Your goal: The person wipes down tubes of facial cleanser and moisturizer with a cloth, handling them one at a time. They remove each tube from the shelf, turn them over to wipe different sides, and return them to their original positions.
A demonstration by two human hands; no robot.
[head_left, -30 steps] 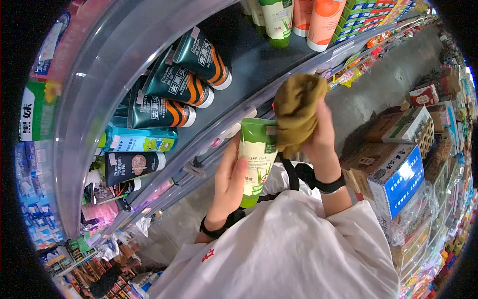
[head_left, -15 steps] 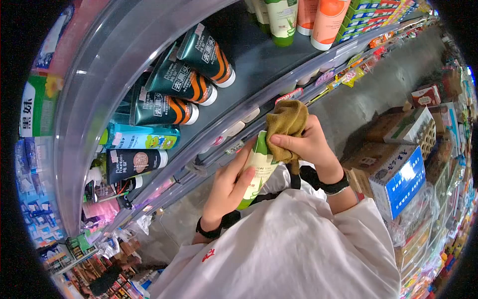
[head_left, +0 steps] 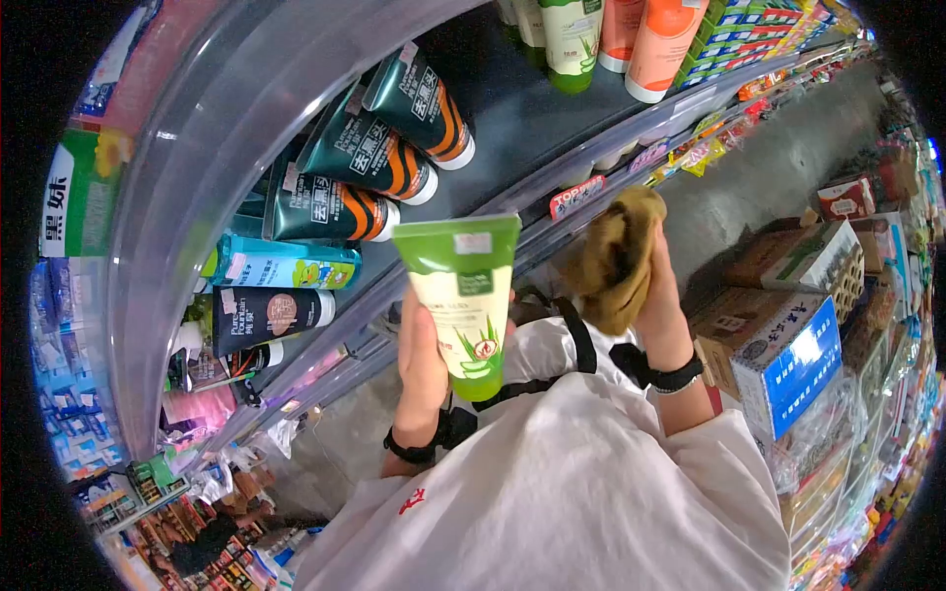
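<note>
A green and cream squeeze tube point(head_left: 468, 310) with an aloe picture is in my left hand point(head_left: 422, 360), its printed face toward me and its flat sealed end up. The fingers behind the tube are mostly hidden. My right hand point(head_left: 662, 295) grips a crumpled olive-brown cloth point(head_left: 619, 258), which hangs apart from the tube on its right. Beyond my left hand, dark tubes with orange stripes point(head_left: 370, 153) stand in a row on the shelf point(head_left: 512, 138), beside a blue bottle point(head_left: 288, 264) and a black tube point(head_left: 271, 317).
More green aloe tubes point(head_left: 572, 44) and orange tubes point(head_left: 665, 44) stand at the top of the shelf. A clear plastic lip point(head_left: 552, 182) runs along its edge. Cardboard boxes point(head_left: 778, 345) are stacked at the right by the grey floor point(head_left: 788, 138).
The cloth has come off the tube and moved right with my right hand. My left hand has turned the tube so its printed front faces me.
</note>
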